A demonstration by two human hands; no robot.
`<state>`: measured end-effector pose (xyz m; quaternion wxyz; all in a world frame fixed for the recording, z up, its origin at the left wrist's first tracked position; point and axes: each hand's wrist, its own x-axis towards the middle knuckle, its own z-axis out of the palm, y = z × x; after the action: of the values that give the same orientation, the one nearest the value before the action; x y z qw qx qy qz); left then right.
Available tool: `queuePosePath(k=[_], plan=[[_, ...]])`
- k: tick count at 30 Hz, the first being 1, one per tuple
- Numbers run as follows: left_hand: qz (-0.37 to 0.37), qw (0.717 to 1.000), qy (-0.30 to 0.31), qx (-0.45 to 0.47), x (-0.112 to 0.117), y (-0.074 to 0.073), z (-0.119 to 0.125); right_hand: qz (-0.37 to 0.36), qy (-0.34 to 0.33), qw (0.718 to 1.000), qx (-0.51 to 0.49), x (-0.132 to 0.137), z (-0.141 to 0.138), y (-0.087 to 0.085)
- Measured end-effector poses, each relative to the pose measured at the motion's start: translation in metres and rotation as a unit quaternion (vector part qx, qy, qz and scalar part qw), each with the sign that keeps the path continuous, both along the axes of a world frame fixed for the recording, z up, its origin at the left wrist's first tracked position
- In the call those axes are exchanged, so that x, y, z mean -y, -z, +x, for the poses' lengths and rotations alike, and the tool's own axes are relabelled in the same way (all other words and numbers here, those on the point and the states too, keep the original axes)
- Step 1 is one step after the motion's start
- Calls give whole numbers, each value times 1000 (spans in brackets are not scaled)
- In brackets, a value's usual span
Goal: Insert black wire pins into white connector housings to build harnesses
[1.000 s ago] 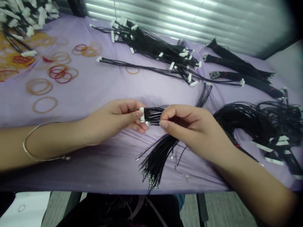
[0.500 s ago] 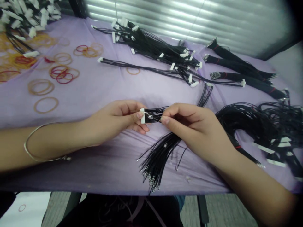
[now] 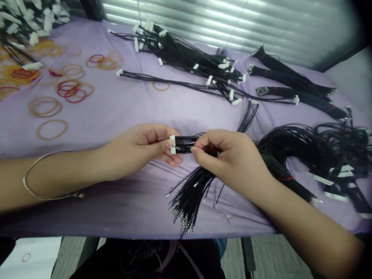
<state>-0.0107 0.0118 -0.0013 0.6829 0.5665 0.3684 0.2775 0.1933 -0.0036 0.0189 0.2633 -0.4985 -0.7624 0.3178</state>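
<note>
A white plug (image 3: 173, 144) ends a bunch of black wires (image 3: 186, 144), near the front edge of the purple cloth (image 3: 116, 209). The left hand (image 3: 136, 149) pinches the plug tight. The right hand (image 3: 223, 159) seems to pinch the wires, though its fingers hide them. Rubber bands (image 3: 72, 89) lie toward the back left corner.

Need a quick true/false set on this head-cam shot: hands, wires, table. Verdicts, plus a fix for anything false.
1. The left hand pinches white connectors on a black wire bundle. True.
2. The right hand lies flat on the table, holding nothing. False: it pinches the wires next to the connectors.
3. The bangle is on the right wrist. False: it is on the left wrist.
4. Rubber bands lie on the lilac cloth, left of the hands. True.
</note>
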Motion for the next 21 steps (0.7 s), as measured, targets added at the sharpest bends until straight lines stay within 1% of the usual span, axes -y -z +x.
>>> queuePosePath(k=[6,14,21], plan=[[-3,1000,5,5,-1,-1,0,10,6,1000,13,1,-1,0],[4,1000,13,-1,-3,1,-1,70,5,997,29,2,-1,1],[21,1000,13,-14,-1,-1,-1,93,10,995,33,2,-1,2]])
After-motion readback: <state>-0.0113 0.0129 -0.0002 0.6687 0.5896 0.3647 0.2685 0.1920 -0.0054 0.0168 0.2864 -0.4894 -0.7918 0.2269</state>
